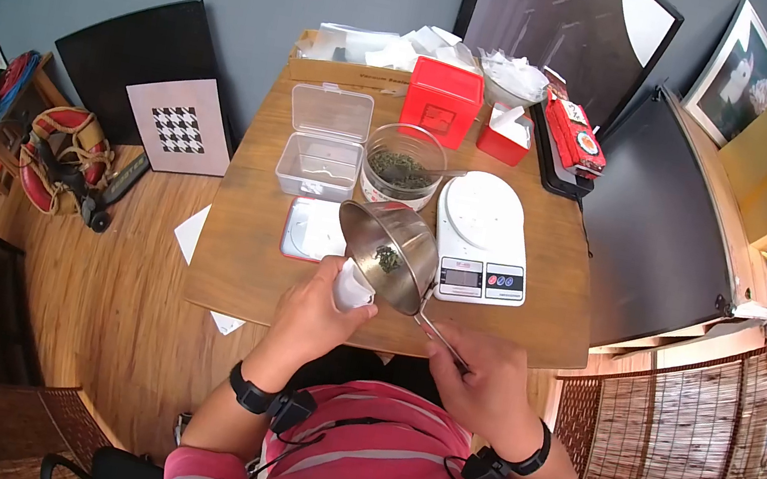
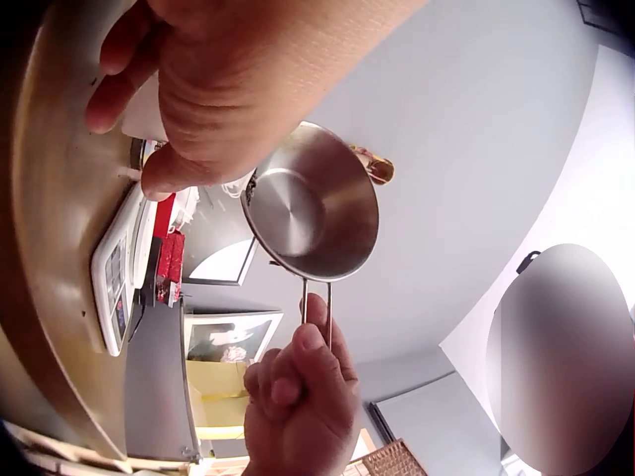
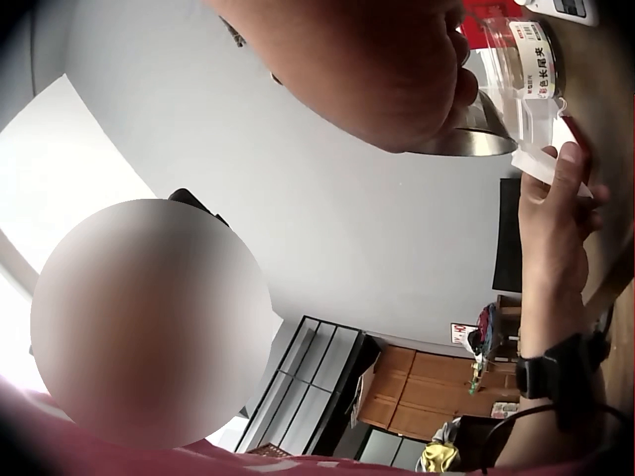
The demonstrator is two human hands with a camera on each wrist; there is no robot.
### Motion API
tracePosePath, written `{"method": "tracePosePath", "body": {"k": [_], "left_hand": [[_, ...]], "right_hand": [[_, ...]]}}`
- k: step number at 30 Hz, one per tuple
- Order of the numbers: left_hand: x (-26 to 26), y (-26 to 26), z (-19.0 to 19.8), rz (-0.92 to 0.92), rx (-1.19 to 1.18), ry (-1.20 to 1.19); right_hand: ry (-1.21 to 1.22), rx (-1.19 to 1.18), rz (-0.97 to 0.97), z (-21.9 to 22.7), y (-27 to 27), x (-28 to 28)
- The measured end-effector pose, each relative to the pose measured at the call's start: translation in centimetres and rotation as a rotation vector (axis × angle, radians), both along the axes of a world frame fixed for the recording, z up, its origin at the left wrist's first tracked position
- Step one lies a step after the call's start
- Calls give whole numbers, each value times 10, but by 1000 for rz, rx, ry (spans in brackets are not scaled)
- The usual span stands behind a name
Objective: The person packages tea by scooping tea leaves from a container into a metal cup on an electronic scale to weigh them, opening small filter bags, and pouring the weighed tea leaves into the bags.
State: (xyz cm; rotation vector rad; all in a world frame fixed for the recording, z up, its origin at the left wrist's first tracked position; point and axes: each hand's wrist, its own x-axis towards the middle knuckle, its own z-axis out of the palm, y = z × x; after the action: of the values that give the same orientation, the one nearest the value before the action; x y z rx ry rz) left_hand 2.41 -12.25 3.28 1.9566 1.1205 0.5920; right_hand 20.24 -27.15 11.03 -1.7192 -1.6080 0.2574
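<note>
A: Head view first. The right hand (image 1: 483,373) pinches the wire handle of a steel scoop pan (image 1: 388,253), tipped toward ten o'clock with a small clump of green leaves (image 1: 388,260) inside. The left hand (image 1: 316,309), fingers curled, grips a small white pouch (image 1: 352,288) right under the pan's lower lip.

B: And around them?

A: A white kitchen scale (image 1: 481,238) at two o'clock of the pan, a glass jar of leaves (image 1: 403,166) at twelve, a clear plastic box (image 1: 321,156) at eleven, a red box (image 1: 441,100) behind the jar.

B: Risk?

A: I'd judge the leaves could slide past the pouch mouth onto the table (image 1: 237,266) if the pan tilts faster than the pouch is held open, or if the lip drifts off it.

B: Left wrist view?

A: The pan's underside (image 2: 313,208) shows, with the right hand's fingers (image 2: 298,377) closed on the handle at six o'clock. The scale (image 2: 119,268) sits at nine.

B: Right wrist?

A: The left hand's fingers (image 3: 556,198) pinch the pouch (image 3: 541,139) against the pan rim (image 3: 476,134).

B: Any writing?

A: "2018" on the dark poster (image 1: 551,24); Chinese characters on a jar label (image 3: 541,59), too small to read surely.
</note>
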Motion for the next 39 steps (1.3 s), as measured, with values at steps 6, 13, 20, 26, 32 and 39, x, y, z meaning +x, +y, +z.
{"method": "tracePosePath", "body": {"k": [6,13,20,26,32,39], "left_hand": [[0,-1,0,-7,30,2],[0,-6,2,7,39,-2],[-17,23,-5,-88,-413,-257],[5,103,48,-71,-446,-683],[45,180,31,104,-250,-241],[62,212,-3,161,15,33]], "right_hand": [[-39,15,4,1,-1,-2],[-96,110,59,0,-1,1],[885,48,-300,-41,1,64],[1140,69,-329,-77,36,117],[1148,-13,-293,-95,46,131],[384,241,-529,-98,26,127]]}}
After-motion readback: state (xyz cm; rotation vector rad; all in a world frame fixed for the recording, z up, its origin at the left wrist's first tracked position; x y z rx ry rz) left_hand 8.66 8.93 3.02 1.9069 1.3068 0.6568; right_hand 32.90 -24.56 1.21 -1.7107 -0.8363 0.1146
